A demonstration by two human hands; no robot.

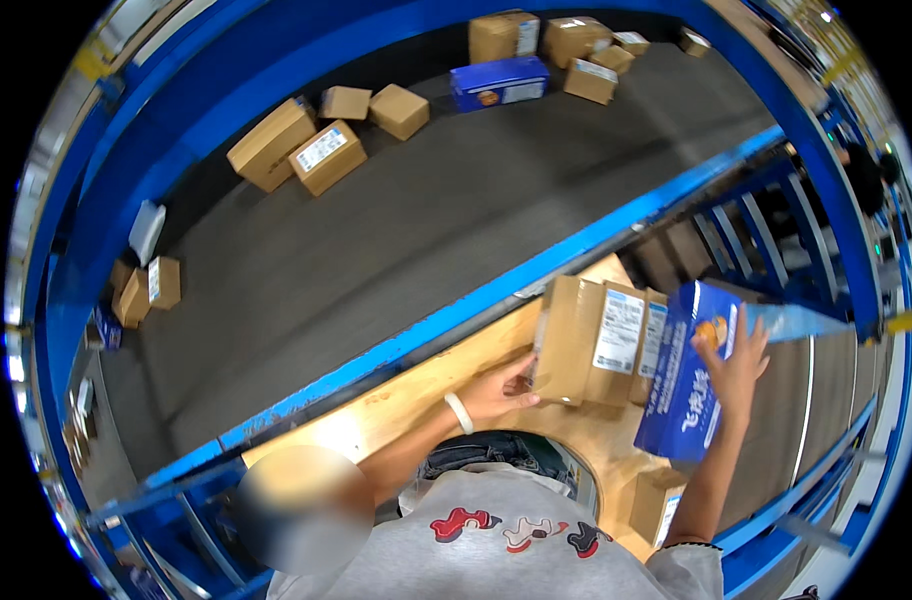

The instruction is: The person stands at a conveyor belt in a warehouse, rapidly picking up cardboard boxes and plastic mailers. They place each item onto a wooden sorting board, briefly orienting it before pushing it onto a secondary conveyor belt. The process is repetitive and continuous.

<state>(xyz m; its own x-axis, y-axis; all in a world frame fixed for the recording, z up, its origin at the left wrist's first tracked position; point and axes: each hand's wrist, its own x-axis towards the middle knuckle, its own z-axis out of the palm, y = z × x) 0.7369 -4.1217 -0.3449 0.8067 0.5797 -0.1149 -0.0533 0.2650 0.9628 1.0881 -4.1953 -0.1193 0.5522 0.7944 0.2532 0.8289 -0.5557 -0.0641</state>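
Observation:
Between my hands, cardboard boxes stand side by side on a wooden table [376, 400], with a blue printed box at their right end. My left hand [506, 388] grips the lower left corner of the leftmost cardboard box [564, 335]; the fingers are partly hidden behind it. A white band circles that wrist. Next to this box is another cardboard box with a white label [619, 328], then a narrow labelled one [652, 340]. My right hand [733, 368] holds the blue box [681, 375], thumb on its printed face and fingers spread along its right side.
Beyond the table's blue rail [476, 285], a dark conveyor belt [396, 240] curves past, carrying several cartons and a blue box [499, 83]. A small carton [656, 508] sits near my right forearm. To the right lies a grey roller surface [776, 420] edged by blue frames.

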